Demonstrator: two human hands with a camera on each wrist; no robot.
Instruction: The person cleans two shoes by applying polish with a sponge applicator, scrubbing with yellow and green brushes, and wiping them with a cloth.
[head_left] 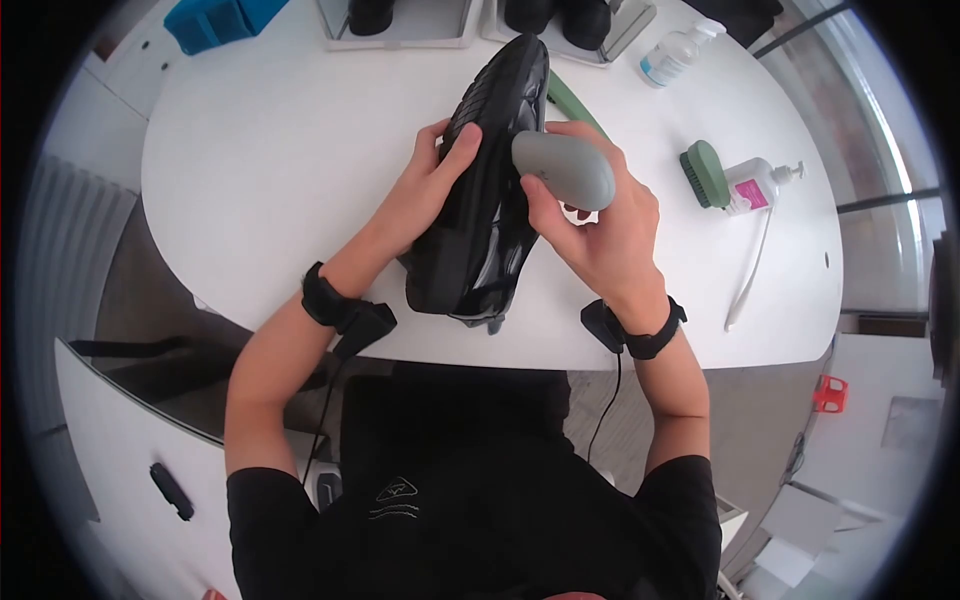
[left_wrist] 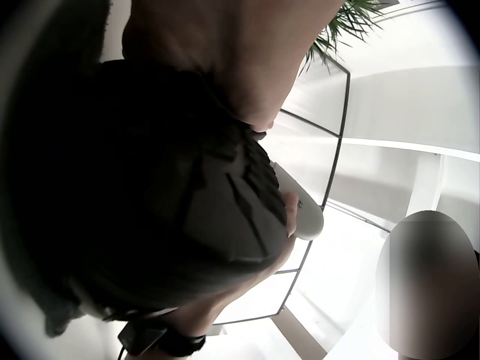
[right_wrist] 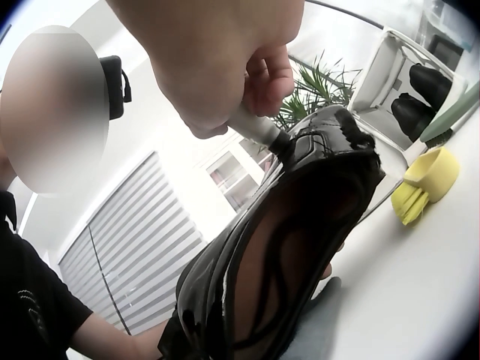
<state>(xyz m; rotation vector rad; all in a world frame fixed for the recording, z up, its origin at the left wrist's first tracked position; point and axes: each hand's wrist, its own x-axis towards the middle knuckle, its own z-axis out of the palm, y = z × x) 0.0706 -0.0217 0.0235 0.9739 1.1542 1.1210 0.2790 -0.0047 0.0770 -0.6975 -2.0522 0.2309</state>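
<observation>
A glossy black shoe [head_left: 480, 210] is held on its side over the front of the table, its sole turned to the left. My left hand [head_left: 430, 190] grips it from the sole side, thumb lying across the sole. My right hand [head_left: 610, 235] holds a rounded grey brush [head_left: 565, 168] by its body. In the right wrist view the dark bristles of the brush [right_wrist: 259, 127] meet the upper of the shoe [right_wrist: 206, 281] near the toe, and the brown inside of the shoe shows. The left wrist view is mostly filled by the dark shoe [left_wrist: 232, 202].
White boxes [head_left: 400, 43] with black shoes stand at the back, near a blue object [head_left: 220, 22]. A green handle [head_left: 577, 105] lies behind the shoe. To the right are a green brush [head_left: 705, 175] and pump bottles [head_left: 672, 58]. A yellow brush [right_wrist: 431, 180] shows in the right wrist view.
</observation>
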